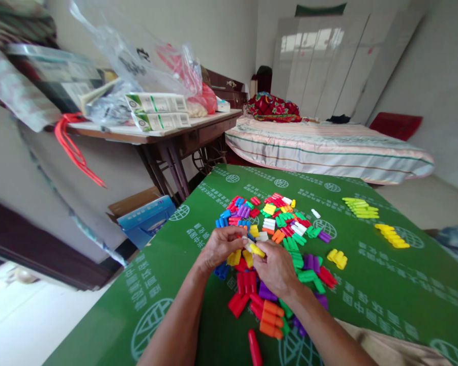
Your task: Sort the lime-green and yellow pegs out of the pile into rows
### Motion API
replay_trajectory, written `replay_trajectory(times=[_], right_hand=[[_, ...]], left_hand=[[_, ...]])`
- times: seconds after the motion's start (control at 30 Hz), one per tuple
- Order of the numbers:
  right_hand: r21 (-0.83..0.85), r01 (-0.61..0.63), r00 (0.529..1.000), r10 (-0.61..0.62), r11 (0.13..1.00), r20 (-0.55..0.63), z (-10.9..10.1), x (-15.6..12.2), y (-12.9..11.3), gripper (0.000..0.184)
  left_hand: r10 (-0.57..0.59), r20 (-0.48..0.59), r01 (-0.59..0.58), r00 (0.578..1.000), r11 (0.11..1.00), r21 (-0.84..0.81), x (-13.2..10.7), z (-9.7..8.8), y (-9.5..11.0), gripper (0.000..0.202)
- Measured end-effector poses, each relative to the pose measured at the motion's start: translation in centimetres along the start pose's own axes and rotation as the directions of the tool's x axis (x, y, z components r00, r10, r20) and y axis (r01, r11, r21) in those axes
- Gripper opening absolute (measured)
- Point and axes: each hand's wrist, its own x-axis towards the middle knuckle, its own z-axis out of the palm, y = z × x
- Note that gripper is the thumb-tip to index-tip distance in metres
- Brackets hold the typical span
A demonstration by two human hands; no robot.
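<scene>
My left hand (222,247) is closed, its fingertips pinching a small white plastic piece (248,245). Against it, my right hand (278,266) grips a yellow pen-cap-like piece (257,250); the two pieces meet or nearly meet between my fingertips. Around and beneath both hands spreads a pile of coloured tube-shaped plastic pieces, many lying side by side in small rows. An orange row (272,320) and red pieces (246,282) lie close to my wrists. Purple and green pieces (293,253) sit by my right hand. One long red piece (254,346) lies at the near edge.
The green printed table (168,274) carries yellow-green rows (360,207) and yellow rows (392,236) at the right. Left stands a sewing table (198,129) with boxes (158,112) and plastic bags. A blue box (147,218) is below. Behind is a bed (320,145).
</scene>
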Motion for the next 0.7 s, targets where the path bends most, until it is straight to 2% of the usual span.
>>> replay_trajectory(times=[0.17,0.3,0.43,0.53,0.7], right_hand=[[0.044,0.009,1.000,-0.011,0.999,0.024,-0.4,-0.2,0.2,0.019],[0.180,-0.064,0.997,0.070,0.982,-0.025,-1.4,-0.2,1.6,0.027],[0.196,-0.212,0.967,0.234,0.957,-0.097,-2.8,-0.4,5.1,0.034],[0.210,-0.317,0.926,0.350,0.925,-0.142,-4.1,-0.8,8.5,0.038],[0.254,-0.421,0.858,0.473,0.871,-0.201,-6.8,-1.7,13.3,0.046]], left_hand=[[0.013,-0.046,-0.014,0.999,1.000,-0.010,0.3,-0.4,-0.4,0.030],[0.021,-0.162,-0.017,0.987,1.000,0.026,0.5,-0.5,-0.6,0.030],[0.020,-0.251,-0.023,0.968,1.000,-0.007,0.8,-0.7,-1.1,0.032],[0.011,-0.274,-0.020,0.962,0.999,-0.031,1.0,-0.7,-1.2,0.034],[-0.029,-0.290,0.013,0.957,0.998,-0.054,0.9,-0.5,-0.7,0.039]])
